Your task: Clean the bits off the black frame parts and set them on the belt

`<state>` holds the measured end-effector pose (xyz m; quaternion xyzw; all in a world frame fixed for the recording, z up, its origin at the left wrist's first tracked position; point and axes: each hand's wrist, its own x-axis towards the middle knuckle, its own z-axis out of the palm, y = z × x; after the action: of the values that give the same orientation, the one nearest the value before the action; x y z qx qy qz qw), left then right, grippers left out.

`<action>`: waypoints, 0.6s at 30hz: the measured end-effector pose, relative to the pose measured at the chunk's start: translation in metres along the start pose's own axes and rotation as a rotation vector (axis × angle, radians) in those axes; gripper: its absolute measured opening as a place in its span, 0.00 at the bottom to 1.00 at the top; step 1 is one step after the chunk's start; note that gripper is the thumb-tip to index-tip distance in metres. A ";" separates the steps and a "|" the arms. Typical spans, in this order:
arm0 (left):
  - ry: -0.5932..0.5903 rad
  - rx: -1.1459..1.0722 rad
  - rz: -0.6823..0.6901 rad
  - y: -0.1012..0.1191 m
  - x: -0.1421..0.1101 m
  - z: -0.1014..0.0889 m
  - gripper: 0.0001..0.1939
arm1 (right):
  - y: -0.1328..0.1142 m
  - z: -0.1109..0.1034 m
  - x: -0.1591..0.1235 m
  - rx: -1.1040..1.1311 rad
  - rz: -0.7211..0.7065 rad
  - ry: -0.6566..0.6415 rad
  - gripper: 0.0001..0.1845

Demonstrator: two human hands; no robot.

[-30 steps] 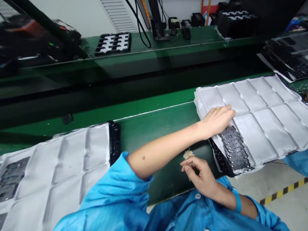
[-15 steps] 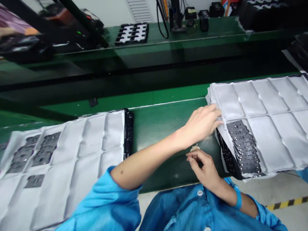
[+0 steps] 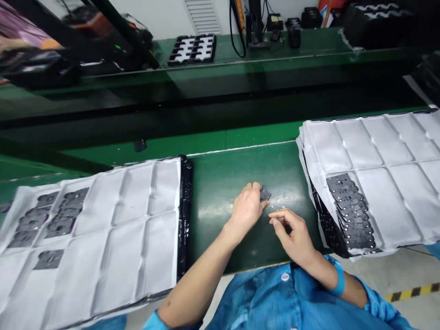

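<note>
My left hand (image 3: 245,205) is closed on a small dark grey flat part (image 3: 265,194), held above the green bench (image 3: 220,178) between two trays. Just to its right is my right hand (image 3: 294,233), thumb and forefinger pinched together; whatever they may hold is too small to make out. A few tiny pale pieces (image 3: 282,209) show on the bench by its fingertips, mostly covered by the hand. In the right tray (image 3: 381,201), a row of overlapping dark flat parts (image 3: 354,213) fills one compartment.
At left stands a white-lined tray (image 3: 127,238) with dark flat parts (image 3: 63,215) in several compartments. One dark piece (image 3: 140,145) lies on the green ledge behind. Farther back, a shelf holds a black tray with white inserts (image 3: 192,49). A person's arm shows blurred at upper left.
My left hand has moved left from the right tray's edge to the middle of the bench, where the dark part now shows in its fingers. My right hand has barely moved.
</note>
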<state>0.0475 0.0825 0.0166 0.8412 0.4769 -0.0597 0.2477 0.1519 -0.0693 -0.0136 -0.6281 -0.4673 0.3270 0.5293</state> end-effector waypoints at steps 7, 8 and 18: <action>-0.016 -0.295 0.325 -0.001 -0.025 -0.020 0.06 | -0.004 0.000 0.007 -0.010 -0.017 0.207 0.19; -0.043 -0.321 0.360 0.001 -0.032 -0.024 0.07 | -0.007 -0.002 0.009 -0.012 -0.039 0.193 0.16; 0.179 -0.474 0.575 -0.009 -0.060 -0.034 0.06 | -0.027 -0.011 0.010 0.246 -0.003 0.211 0.16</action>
<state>0.0029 0.0557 0.0631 0.8619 0.2417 0.1980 0.3994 0.1590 -0.0637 0.0154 -0.5886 -0.3665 0.3132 0.6489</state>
